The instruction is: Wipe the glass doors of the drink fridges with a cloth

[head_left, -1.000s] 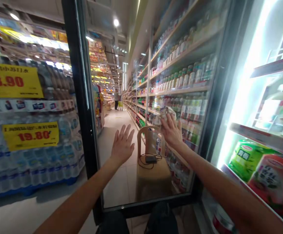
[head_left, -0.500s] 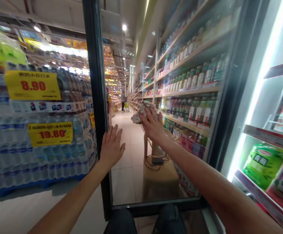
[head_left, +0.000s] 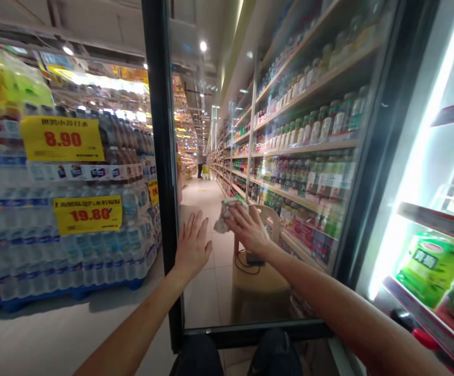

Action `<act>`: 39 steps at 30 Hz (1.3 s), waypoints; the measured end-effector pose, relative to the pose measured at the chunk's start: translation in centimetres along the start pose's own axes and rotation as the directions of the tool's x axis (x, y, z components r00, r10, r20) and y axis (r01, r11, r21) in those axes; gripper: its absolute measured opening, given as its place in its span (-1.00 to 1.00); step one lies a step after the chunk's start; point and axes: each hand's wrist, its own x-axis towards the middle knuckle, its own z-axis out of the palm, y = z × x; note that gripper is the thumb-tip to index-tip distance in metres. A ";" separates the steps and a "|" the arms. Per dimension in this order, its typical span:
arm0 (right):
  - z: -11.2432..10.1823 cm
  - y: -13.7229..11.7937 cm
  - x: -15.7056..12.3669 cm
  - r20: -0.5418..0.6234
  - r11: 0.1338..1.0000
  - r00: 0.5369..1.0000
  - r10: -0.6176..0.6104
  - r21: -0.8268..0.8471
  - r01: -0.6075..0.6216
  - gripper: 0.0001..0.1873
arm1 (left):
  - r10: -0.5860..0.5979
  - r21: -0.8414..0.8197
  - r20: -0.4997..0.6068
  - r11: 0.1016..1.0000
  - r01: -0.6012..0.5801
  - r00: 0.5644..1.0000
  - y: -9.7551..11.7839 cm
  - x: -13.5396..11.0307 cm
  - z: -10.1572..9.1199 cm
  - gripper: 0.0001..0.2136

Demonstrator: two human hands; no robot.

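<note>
In front of me stands a glass door (head_left: 207, 292) in a black frame (head_left: 160, 156). My left hand (head_left: 192, 243) lies flat against the glass near the left frame bar, fingers stretched out, holding nothing. My right hand (head_left: 250, 227) presses a crumpled, pale patterned cloth (head_left: 224, 222) to the pane, its fingers spread over the cloth. Through the glass, behind my right hand, shows a beige chair (head_left: 264, 284) with a dark box (head_left: 255, 258) and a thin black cable on its seat. My right hand covers part of the chair back.
Stacked packs of water bottles (head_left: 105, 256) with yellow price signs (head_left: 88, 214) stand on a blue pallet at left. Lit cooler shelves (head_left: 430, 222) with green pouches (head_left: 420, 266) are close at right. Beyond the glass, bottle shelves (head_left: 309, 149) line the aisle, where a person (head_left: 200, 163) stands far off.
My right hand has moved the cloth down the glass. My left hand stays flat beside the frame bar. The whole view has shifted slightly.
</note>
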 end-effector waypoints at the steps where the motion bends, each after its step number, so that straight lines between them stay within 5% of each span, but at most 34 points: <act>1: 0.1 0.1 -1.0 0.021 0.996 0.996 -0.084 0.001 0.084 -0.53 | 0.008 -0.005 0.004 1.000 -0.008 1.000 0.3 0.1 0.1 -0.47; 3: 0.2 0.9 -2.7 0.022 0.994 0.995 -0.101 -0.026 0.102 -0.56 | 0.018 -0.009 0.011 1.000 -0.018 1.000 0.9 0.3 0.4 -0.49; 5: -0.2 2.7 -3.6 -0.057 0.990 0.992 0.110 -0.080 -0.114 -0.58 | 0.023 -0.007 0.019 1.000 -0.023 1.000 1.6 0.7 0.7 -0.49; 8: -0.7 4.8 -5.2 -0.176 0.897 0.897 0.405 -0.114 -0.428 -0.57 | 0.038 -0.011 0.033 0.999 -0.038 0.999 3.1 1.2 1.0 -0.49; 14: 0.0 3.9 -10.4 0.042 0.982 0.987 0.153 -0.117 -0.147 -0.59 | 0.121 -0.033 0.048 0.992 -0.119 0.991 6.3 1.8 1.9 -0.50; 16: -0.6 5.1 -10.0 -0.008 0.955 0.963 0.268 -0.126 -0.267 -0.60 | 0.140 -0.040 0.054 0.990 -0.138 0.989 7.1 2.2 2.3 -0.51; 20: -1.8 7.7 -8.6 -0.134 0.815 0.828 0.545 -0.147 -0.561 -0.57 | 0.174 -0.067 0.068 0.983 -0.169 0.982 8.5 2.6 2.8 -0.49; 26: -0.7 5.7 -13.5 0.076 0.925 0.929 0.363 -0.155 -0.348 -0.58 | 0.243 -0.108 0.072 0.966 -0.234 0.967 10.1 2.2 3.8 -0.51; 28: -1.1 7.2 -14.0 0.051 0.874 0.883 0.466 -0.181 -0.451 -0.57 | 0.255 -0.112 0.077 0.963 -0.246 0.964 10.6 2.4 4.0 -0.52; 31: -1.9 10.2 -14.2 -0.065 0.670 0.694 0.717 -0.210 -0.712 -0.49 | 0.273 -0.120 0.074 0.957 -0.263 0.959 11.6 2.6 4.4 -0.50; 33: -1.6 10.4 -15.5 -0.068 0.590 0.616 0.785 -0.218 -0.777 -0.45 | 0.282 -0.129 0.062 0.953 -0.273 0.957 12.2 2.3 4.6 -0.50; 39: 1.2 5.7 -21.9 0.103 0.598 0.595 0.797 -0.278 -0.752 -0.49 | 0.318 -0.129 0.069 0.943 -0.307 0.946 12.7 1.3 5.3 -0.52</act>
